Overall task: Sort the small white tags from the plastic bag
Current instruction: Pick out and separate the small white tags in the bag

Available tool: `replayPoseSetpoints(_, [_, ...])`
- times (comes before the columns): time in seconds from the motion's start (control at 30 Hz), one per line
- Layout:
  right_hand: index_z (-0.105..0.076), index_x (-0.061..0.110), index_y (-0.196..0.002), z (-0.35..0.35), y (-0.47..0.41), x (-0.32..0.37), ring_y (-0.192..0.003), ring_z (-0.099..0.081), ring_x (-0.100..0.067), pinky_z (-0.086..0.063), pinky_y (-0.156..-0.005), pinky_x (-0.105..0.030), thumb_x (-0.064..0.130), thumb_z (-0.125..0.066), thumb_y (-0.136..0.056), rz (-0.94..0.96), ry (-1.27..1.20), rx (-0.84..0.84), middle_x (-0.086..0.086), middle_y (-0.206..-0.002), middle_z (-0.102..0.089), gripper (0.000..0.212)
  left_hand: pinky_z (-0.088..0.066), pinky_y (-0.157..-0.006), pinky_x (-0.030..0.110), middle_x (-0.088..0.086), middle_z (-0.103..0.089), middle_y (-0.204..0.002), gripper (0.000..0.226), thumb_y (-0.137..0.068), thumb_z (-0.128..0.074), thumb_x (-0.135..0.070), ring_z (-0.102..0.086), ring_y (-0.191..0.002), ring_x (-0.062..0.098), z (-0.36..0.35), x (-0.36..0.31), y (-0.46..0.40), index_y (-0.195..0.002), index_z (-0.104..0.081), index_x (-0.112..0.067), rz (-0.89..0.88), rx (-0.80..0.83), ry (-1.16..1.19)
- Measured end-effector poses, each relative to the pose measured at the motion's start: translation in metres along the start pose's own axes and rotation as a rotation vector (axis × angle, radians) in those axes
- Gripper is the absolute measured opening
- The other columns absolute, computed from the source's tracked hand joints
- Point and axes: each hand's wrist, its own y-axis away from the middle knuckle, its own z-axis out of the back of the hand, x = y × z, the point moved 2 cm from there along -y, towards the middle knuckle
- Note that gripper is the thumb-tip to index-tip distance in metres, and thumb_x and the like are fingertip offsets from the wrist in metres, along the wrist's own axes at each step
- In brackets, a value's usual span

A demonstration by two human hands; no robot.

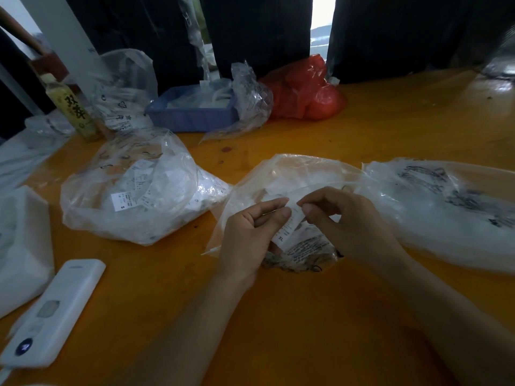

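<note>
A clear plastic bag lies open on the orange table, directly beneath both hands. My left hand pinches a small stack of white tags marked XL between thumb and fingers. My right hand pinches the top edge of the same tags with thumb and forefinger. To the left sits another clear bag filled with white tags, one marked S. A third bag with white contents and dark print lies to the right.
A blue tray holding plastic stands at the back, a red bag beside it. A bottle stands back left. A white remote-like device and a white box lie near the left edge.
</note>
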Motion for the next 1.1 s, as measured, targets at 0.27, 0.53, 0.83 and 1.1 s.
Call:
replayPoseSetpoints(0.27, [-0.066,0.039,-0.107,-0.002,0.001,-0.002,-0.09,-0.064,0.01,-0.042,-0.082,0.0,0.025,-0.071,-0.092,0.039,-0.015,0.027,0.022,-0.085,-0.071,0.021,-0.047,-0.044,0.014,-0.004,-0.082,-0.086,0.019,-0.079,-0.081,-0.045,-0.07,-0.059,0.001,0.0,0.0,0.002,-0.097,-0.083,-0.043,-0.002,0.024,-0.001])
replayPoseSetpoints(0.53, [-0.068,0.035,-0.104,0.007,-0.002,-0.002,-0.084,-0.066,0.004,-0.046,-0.074,-0.006,0.022,-0.068,-0.096,-0.009,-0.072,-0.16,0.024,-0.084,-0.07,0.015,-0.06,-0.076,0.021,-0.007,-0.081,-0.111,0.031,-0.089,-0.083,-0.01,-0.076,-0.1,0.01,0.006,0.005,-0.007,-0.102,-0.081,-0.038,-0.143,0.002,-0.014])
replayPoseSetpoints(0.83, [-0.065,0.024,-0.098,0.054,-0.008,-0.015,-0.058,-0.049,0.006,-0.032,-0.047,-0.015,0.028,-0.057,-0.103,-0.028,0.414,-0.4,0.022,-0.07,-0.052,0.011,-0.058,-0.085,0.015,-0.001,-0.069,-0.122,0.018,-0.098,-0.072,-0.01,-0.068,-0.101,0.002,0.068,-0.048,-0.01,-0.115,-0.074,-0.015,-0.748,-0.579,-0.624])
replayPoseSetpoints(1.1, [-0.07,0.015,-0.085,0.111,-0.013,-0.103,-0.062,-0.06,-0.019,-0.054,-0.057,-0.032,0.02,-0.055,-0.098,-0.58,1.091,0.157,-0.005,-0.084,-0.066,0.02,-0.049,-0.086,0.032,0.024,-0.074,-0.119,0.025,-0.097,-0.07,-0.002,-0.072,-0.101,0.039,0.157,-0.059,-0.023,-0.122,-0.076,0.0,-0.418,-0.872,-1.046])
